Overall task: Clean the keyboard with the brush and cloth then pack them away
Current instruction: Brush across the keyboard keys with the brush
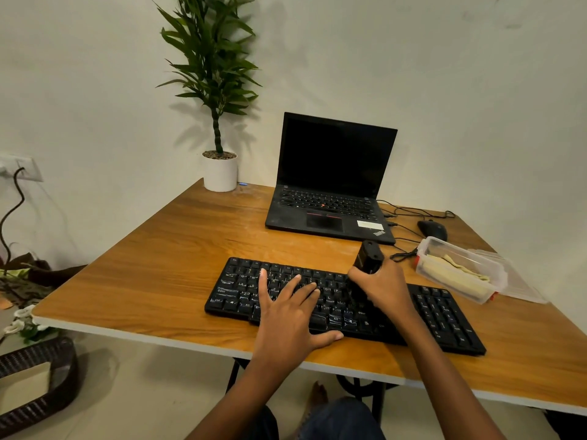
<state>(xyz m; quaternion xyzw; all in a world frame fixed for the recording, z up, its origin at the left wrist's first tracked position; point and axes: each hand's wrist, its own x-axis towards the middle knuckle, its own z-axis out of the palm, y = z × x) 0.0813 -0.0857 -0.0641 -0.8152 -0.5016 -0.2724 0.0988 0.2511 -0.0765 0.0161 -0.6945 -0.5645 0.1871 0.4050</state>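
A black keyboard (444, 315) lies on the wooden table (158, 268) near its front edge. My left hand (287, 309) rests flat on the keys at the keyboard's middle, fingers spread and straight. My right hand (382, 289) grips a black brush (368, 257) upright, its handle end pointing up; the lower end is down on the keys, mostly hidden by my fingers. A clear plastic box (460, 268) to the right of the keyboard holds a folded beige cloth (454, 274).
An open black laptop (330, 182) stands behind the keyboard, with a black mouse (433, 230) and cables to its right. The box's clear lid (521, 281) lies beside it. A white potted plant (219, 171) sits at the far corner. A wicker basket (38, 385) is on the floor at left.
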